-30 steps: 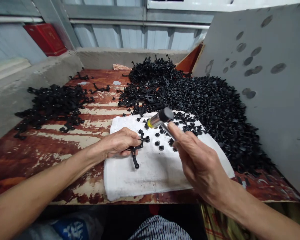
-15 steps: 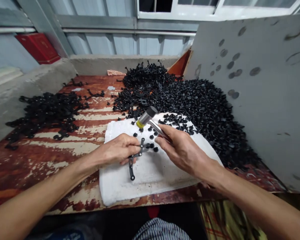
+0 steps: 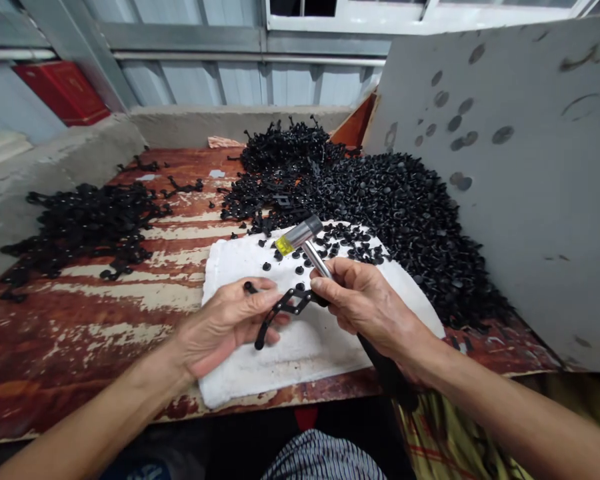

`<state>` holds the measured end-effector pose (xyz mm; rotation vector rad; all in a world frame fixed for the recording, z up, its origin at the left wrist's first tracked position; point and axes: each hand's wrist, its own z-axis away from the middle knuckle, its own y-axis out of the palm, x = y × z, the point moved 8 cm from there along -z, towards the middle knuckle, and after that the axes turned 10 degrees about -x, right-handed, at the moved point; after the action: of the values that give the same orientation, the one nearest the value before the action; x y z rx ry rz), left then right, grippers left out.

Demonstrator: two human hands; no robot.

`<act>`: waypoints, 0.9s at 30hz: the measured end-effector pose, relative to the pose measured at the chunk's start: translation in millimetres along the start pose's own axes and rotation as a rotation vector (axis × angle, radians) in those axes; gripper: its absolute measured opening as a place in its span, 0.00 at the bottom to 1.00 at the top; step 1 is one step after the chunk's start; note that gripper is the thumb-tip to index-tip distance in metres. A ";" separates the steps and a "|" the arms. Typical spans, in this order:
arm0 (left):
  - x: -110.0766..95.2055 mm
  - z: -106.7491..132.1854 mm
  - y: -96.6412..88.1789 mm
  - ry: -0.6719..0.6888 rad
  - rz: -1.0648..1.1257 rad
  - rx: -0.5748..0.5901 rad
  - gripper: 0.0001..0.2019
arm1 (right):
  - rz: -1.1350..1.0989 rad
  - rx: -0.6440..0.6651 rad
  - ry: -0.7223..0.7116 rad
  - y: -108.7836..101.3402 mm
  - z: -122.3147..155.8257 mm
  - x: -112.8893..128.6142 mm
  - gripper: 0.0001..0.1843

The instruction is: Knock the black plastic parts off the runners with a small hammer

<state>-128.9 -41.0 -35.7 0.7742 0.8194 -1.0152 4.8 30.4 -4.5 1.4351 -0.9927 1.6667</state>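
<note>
The hammer head (image 3: 303,232) is smooth, glossy metal.

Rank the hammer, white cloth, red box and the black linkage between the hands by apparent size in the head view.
1. White cloth
2. Hammer and red box: too close to rank; the right hand hides part of the hammer.
3. Black linkage

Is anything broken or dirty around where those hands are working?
Yes, a bit. The tabletop looks worn: its red-brown surface is missing in pale streaks left of the white cloth. The cloth has brownish smudges near its front edge, and the grey board has dark, roundish marks.
</note>
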 end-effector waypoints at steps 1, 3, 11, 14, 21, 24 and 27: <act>4.9 0.4 6.6 -0.041 0.059 0.025 0.26 | -0.015 -0.002 0.005 2.1 2.1 -1.7 0.11; 10.0 -0.9 15.0 -0.055 0.088 0.024 0.26 | -0.030 0.005 0.008 6.2 5.9 -4.4 0.10; 3.9 -23.5 3.8 -0.003 -0.067 -0.095 0.20 | 0.008 -0.076 0.031 -22.6 20.5 -13.9 0.12; 3.4 -32.6 -0.7 -0.040 -0.086 -0.106 0.20 | -0.022 -0.114 0.096 -33.8 29.8 -26.9 0.15; 2.9 -38.4 -2.9 -0.101 -0.096 -0.200 0.09 | -0.030 -0.133 0.249 -41.4 44.6 -54.5 0.18; 1.1 -39.4 -3.6 -0.099 -0.100 -0.219 0.09 | -0.043 -0.133 0.260 -43.8 44.5 -58.4 0.20; 0.3 -41.3 -5.0 -0.093 -0.094 -0.217 0.10 | -0.048 -0.126 0.271 -44.0 44.5 -60.9 0.21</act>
<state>-142.3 -7.7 -56.5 0.5041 0.8753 -1.0190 71.4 8.6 -56.6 1.1089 -0.8860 1.6786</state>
